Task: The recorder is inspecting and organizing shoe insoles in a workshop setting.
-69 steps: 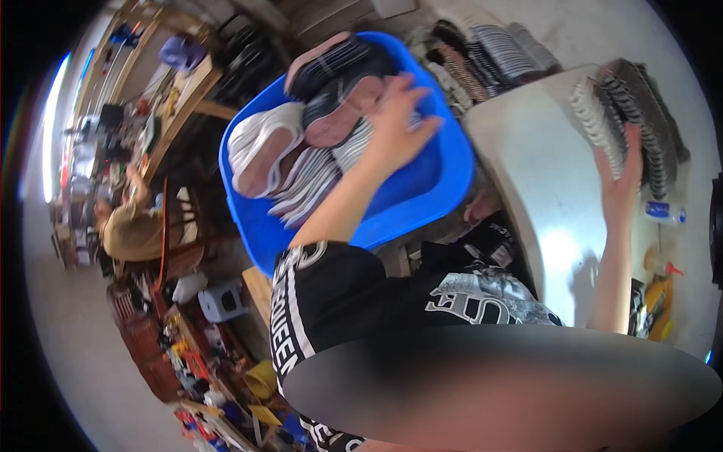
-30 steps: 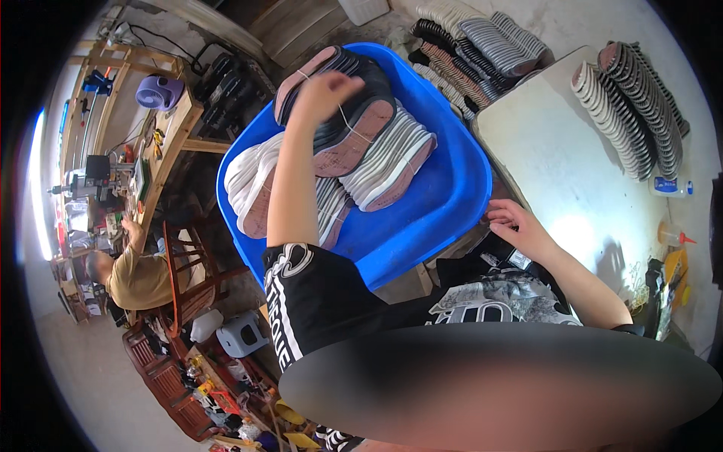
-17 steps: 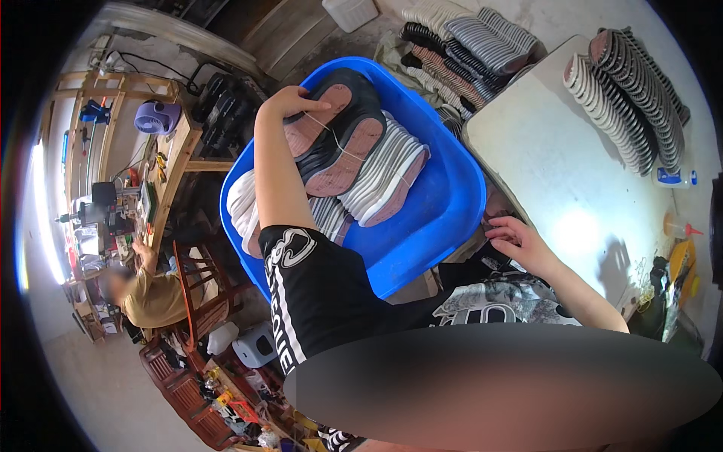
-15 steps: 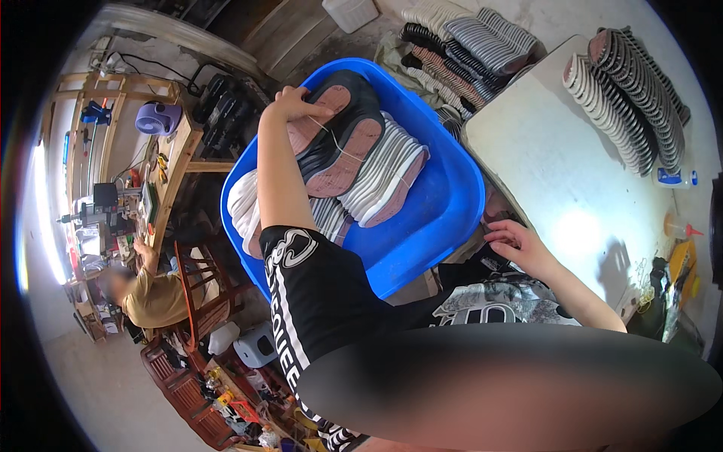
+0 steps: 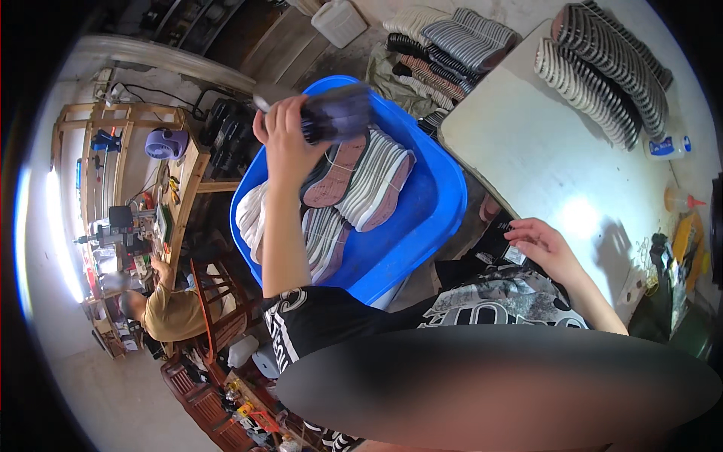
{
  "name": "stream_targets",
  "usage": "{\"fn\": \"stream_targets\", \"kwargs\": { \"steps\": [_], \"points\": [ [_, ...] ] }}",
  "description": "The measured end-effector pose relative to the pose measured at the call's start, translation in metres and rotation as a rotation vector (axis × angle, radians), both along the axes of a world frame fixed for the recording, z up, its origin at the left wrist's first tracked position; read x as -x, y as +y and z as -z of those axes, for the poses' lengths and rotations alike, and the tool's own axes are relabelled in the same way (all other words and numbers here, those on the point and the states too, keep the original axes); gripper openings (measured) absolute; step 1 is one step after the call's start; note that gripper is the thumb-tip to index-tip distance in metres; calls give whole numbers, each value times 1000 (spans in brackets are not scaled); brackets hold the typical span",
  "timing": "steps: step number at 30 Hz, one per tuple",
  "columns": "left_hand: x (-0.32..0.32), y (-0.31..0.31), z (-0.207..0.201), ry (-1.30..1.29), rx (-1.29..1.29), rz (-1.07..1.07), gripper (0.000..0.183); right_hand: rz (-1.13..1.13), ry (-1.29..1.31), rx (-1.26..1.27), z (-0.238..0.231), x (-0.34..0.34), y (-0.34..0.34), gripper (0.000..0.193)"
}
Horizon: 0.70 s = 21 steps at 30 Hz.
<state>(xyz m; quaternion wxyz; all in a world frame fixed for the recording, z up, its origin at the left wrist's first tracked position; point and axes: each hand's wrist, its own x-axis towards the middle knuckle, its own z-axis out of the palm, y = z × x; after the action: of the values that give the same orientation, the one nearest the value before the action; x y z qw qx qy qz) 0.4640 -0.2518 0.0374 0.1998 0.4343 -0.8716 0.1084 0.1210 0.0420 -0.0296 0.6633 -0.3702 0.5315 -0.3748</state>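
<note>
Left fingers (image 5: pixel 282 113) grip a dark bundle (image 5: pixel 339 114), right fingers (image 5: pixel 530 227) half-curl empty; surface (image 5: pixel 520 139) bears stacks (image 5: pixel 616 71), pale bundles (image 5: pixel 380 181) remain in tub (image 5: pixel 429 226)

Inside the blue tub (image 5: pixel 444 192), you can reach down freely at the right; bundled soles (image 5: pixel 374 184) block the middle and left.

Worn on the head. Looks down through a fisheye lens at close range over both hands (image 5: pixel 285 143) and blue tub (image 5: pixel 410 233).
</note>
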Motion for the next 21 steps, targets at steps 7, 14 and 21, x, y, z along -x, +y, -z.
{"fn": "stream_targets", "kwargs": {
  "steps": [7,14,21],
  "points": [
    [98,42,55,313,311,610,41,83,150,239,-31,9,15,37],
    [208,118,76,374,193,997,39,375,74,393,-45,15,45,75],
    [252,150,78,322,-72,978,77,615,-213,305,-7,41,75,100]
  ]
}}
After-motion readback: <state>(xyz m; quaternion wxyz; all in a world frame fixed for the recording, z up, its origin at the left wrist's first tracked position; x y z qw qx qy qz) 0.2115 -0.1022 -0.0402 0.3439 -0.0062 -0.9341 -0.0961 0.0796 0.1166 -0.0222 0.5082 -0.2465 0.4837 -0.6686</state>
